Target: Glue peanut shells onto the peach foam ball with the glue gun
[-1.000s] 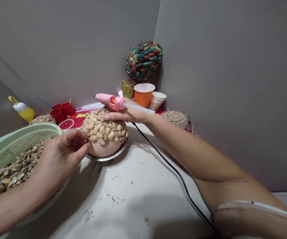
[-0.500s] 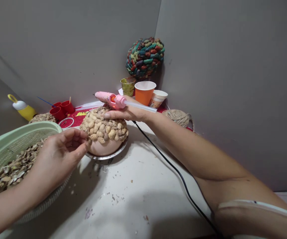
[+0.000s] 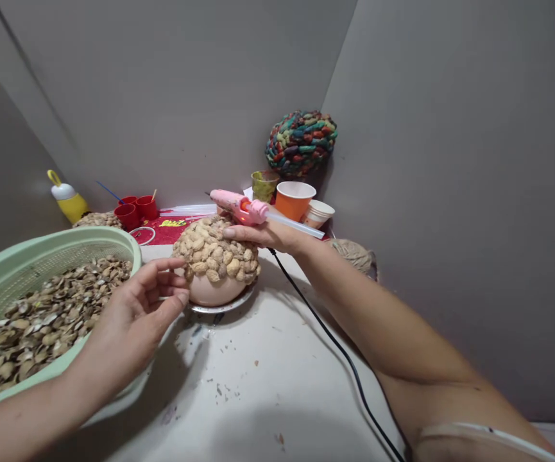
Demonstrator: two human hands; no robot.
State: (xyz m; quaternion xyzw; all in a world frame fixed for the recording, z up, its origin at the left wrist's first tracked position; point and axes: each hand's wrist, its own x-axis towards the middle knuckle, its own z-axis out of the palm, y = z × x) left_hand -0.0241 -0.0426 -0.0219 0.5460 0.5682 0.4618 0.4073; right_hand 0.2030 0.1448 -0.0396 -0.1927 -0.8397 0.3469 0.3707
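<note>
A rounded, pale pinkish form [image 3: 214, 290] stands on a shallow silver plate [image 3: 224, 307], its upper part covered with rows of peanut shells [image 3: 212, 253]. At its left side is my left hand [image 3: 149, 305], thumb and index finger parted, fingertips close to the lowest shells. Whether they touch the surface I cannot tell. My right hand [image 3: 270, 234] lies over the top right of the form, its thumb on the shells. A pink hot glue gun [image 3: 239, 205] is in that hand, nozzle to the left, a clear glue stick [image 3: 296, 223] out of its back; most fingers are hidden.
At the left stands a green basket [image 3: 135, 247] of loose shells. A black cord [image 3: 328, 340] crosses the white table. Behind are red cups [image 3: 147, 207], an orange paper cup [image 3: 294, 200], a yellow bottle [image 3: 72, 205], a twine ball [image 3: 354, 253] and a multicoloured ball [image 3: 301, 144].
The thumb and index finger of my left hand have moved apart at the form's left side. My right hand keeps the glue gun over the form. The whole view has shifted slightly.
</note>
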